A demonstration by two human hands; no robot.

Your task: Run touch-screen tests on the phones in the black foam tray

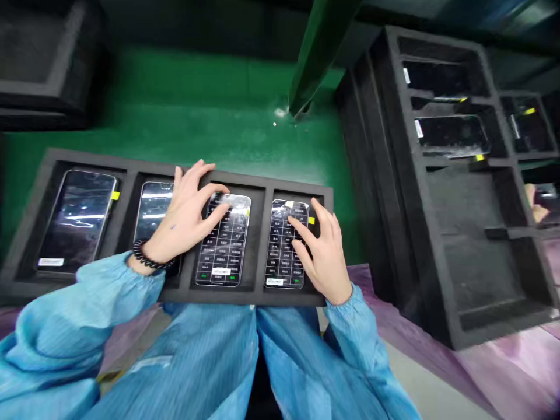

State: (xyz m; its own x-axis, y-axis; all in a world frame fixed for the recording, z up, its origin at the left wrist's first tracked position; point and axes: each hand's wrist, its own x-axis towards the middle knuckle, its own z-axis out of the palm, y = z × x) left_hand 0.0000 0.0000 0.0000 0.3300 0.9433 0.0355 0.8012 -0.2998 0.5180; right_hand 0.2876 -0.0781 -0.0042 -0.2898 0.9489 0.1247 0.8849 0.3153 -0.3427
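Observation:
A black foam tray (258,297) lies across my lap with a phone in each compartment. My left hand (188,213) has its fingers spread at the top of the third phone (221,242), whose lit screen shows a grid of labels. Over the rightmost phone (285,242), lit with a similar grid, my right hand (321,248) reaches with fingers apart. Whether the fingertips press the glass I cannot tell. The second phone (151,204) has a dark screen, partly hidden by my left hand and wrist. At the far left sits another dark phone (81,219) with a yellow tab and white label.
Stacked black trays (446,233) stand at right, the top one holding two dark phones (452,134). Another tray (536,156) is behind, near another person's hand (534,204). A green post (321,52) rises from the green floor (245,134). More black trays (48,87) are upper left.

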